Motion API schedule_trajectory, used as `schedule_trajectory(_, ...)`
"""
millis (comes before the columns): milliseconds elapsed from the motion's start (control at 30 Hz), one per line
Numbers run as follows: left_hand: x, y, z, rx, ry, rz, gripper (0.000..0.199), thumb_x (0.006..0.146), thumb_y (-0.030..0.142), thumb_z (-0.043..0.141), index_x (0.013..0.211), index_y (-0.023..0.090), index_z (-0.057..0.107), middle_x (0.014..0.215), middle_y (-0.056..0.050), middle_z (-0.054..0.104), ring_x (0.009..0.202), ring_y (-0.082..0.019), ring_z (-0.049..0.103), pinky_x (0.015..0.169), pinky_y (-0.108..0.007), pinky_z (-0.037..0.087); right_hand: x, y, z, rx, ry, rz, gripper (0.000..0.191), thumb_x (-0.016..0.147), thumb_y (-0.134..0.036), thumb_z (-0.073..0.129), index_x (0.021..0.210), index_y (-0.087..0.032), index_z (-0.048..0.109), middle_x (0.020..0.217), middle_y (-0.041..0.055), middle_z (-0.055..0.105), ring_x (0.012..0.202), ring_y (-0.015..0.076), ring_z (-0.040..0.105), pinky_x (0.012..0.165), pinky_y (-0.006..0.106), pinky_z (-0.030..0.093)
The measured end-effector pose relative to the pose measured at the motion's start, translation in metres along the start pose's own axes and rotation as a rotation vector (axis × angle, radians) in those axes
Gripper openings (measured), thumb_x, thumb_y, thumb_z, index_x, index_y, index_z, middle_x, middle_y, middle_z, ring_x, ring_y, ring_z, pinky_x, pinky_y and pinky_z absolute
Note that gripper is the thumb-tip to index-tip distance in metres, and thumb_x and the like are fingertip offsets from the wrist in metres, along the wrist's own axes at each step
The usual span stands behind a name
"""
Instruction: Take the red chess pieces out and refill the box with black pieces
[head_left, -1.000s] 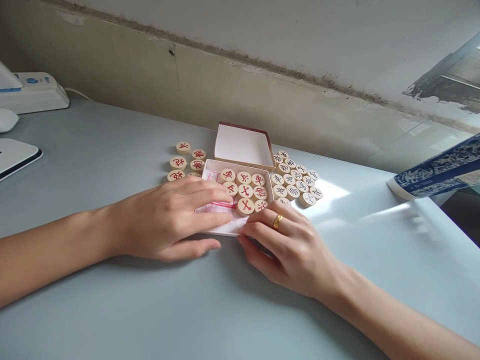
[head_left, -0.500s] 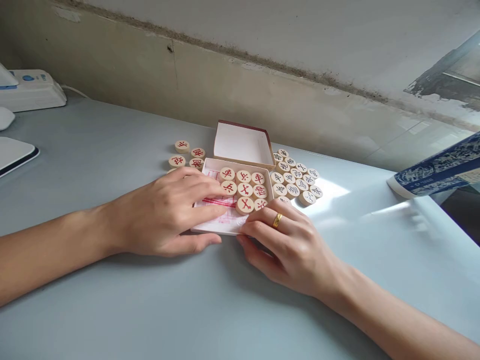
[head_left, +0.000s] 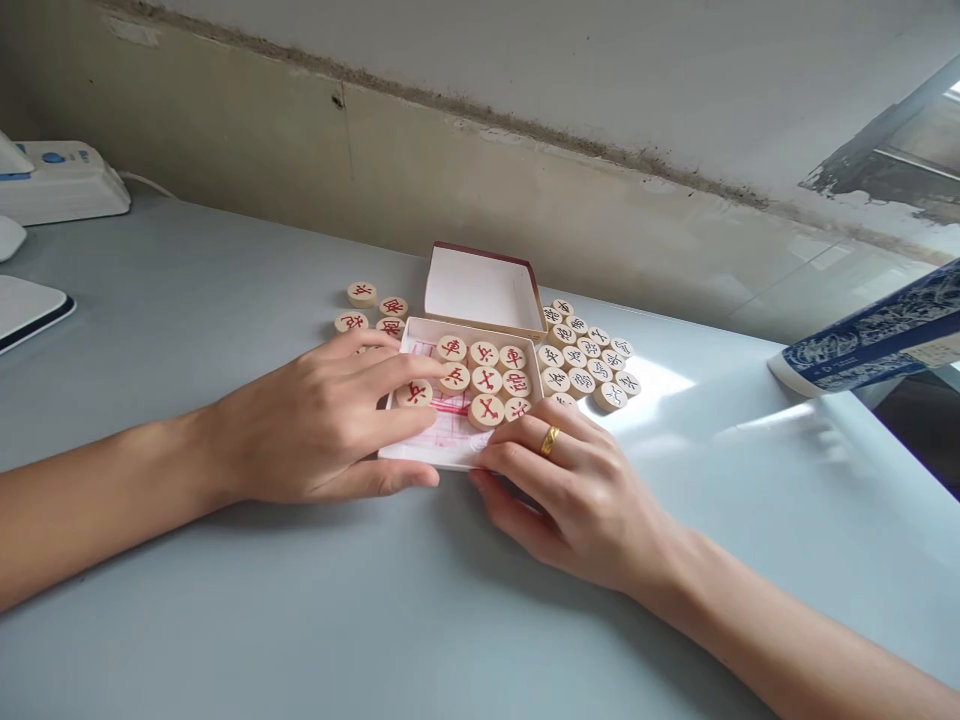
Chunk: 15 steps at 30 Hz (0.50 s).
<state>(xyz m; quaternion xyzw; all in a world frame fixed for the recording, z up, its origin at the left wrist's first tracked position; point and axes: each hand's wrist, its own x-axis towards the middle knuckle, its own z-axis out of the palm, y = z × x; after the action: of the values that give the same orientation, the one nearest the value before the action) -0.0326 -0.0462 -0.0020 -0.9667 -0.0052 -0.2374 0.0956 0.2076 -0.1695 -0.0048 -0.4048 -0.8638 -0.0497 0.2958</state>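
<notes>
A shallow white box [head_left: 457, 448] holds several round wooden pieces with red characters. My left hand [head_left: 322, 420] reaches over the box's left side with its fingers apart; a red-marked piece [head_left: 415, 393] shows between its fingers, and the index fingertip is by another piece [head_left: 454, 378]. My right hand [head_left: 570, 480], with a gold ring, grips the near right corner of the box between thumb and fingers. Behind the box stands a white-lined lid [head_left: 480, 287]. Loose red-marked pieces [head_left: 362, 293] lie beyond my left hand.
Several black-marked pieces [head_left: 581, 380] are grouped to the right of the box on the grey table [head_left: 315, 620]. A blue patterned cylinder [head_left: 862, 335] lies at the right. White devices [head_left: 64, 180] stand at the far left, with a wall behind.
The fingers of my left hand have spread, and a red-marked piece now shows between them inside the box. My right hand keeps its grip on the corner. The view has shifted slightly.
</notes>
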Motion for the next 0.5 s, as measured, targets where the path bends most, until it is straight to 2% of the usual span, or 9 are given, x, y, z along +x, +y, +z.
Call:
schedule_trajectory(133, 0.0006, -0.0004, -0.0018, -0.081, 0.016, 0.005, 0.041, 0.114, 0.038, 0.041, 0.100, 0.016, 0.072, 0.123, -0.016, 0.069, 0.117, -0.031, 0.067, 0.099, -0.045, 0.056, 0.0004, -0.0005, -0.0003, 0.001, -0.003, 0.005, 0.019, 0.098, -0.011, 0.062, 0.082, -0.013, 0.073, 0.079, 0.0072, 0.073, 0.071, 0.0188, 0.055, 0.063, 0.033, 0.047)
schedule_trajectory(267, -0.0024, -0.0002, -0.0019, -0.143, 0.130, -0.061, 0.021, 0.110, 0.025, 0.050, 0.114, 0.017, 0.069, 0.125, -0.012, 0.070, 0.114, -0.022, 0.071, 0.102, -0.031, 0.058, 0.0005, 0.0008, -0.0008, 0.001, -0.003, 0.001, 0.020, 0.098, -0.011, 0.062, 0.082, -0.012, 0.073, 0.079, 0.0076, 0.073, 0.070, 0.0187, 0.055, 0.063, 0.033, 0.047)
schedule_trajectory(400, -0.0039, -0.0002, -0.0013, -0.115, 0.231, -0.205, 0.020, 0.105, 0.012, 0.060, 0.118, 0.022, 0.071, 0.127, -0.005, 0.071, 0.112, -0.015, 0.072, 0.105, -0.023, 0.055, 0.0007, 0.0013, -0.0010, 0.004, -0.004, 0.004, 0.020, 0.098, -0.012, 0.062, 0.081, -0.012, 0.073, 0.079, 0.0080, 0.073, 0.071, 0.0188, 0.055, 0.063, 0.034, 0.047)
schedule_trajectory(500, -0.0005, -0.0082, -0.0018, -0.052, 0.326, -0.380, 0.020, 0.104, 0.011, 0.060, 0.114, 0.022, 0.075, 0.126, -0.003, 0.073, 0.109, -0.014, 0.073, 0.099, -0.023, 0.057, 0.0007, 0.0005, -0.0011, 0.004, -0.006, 0.003, 0.020, 0.099, -0.012, 0.061, 0.083, -0.012, 0.073, 0.080, 0.0079, 0.074, 0.071, 0.0188, 0.055, 0.063, 0.034, 0.047)
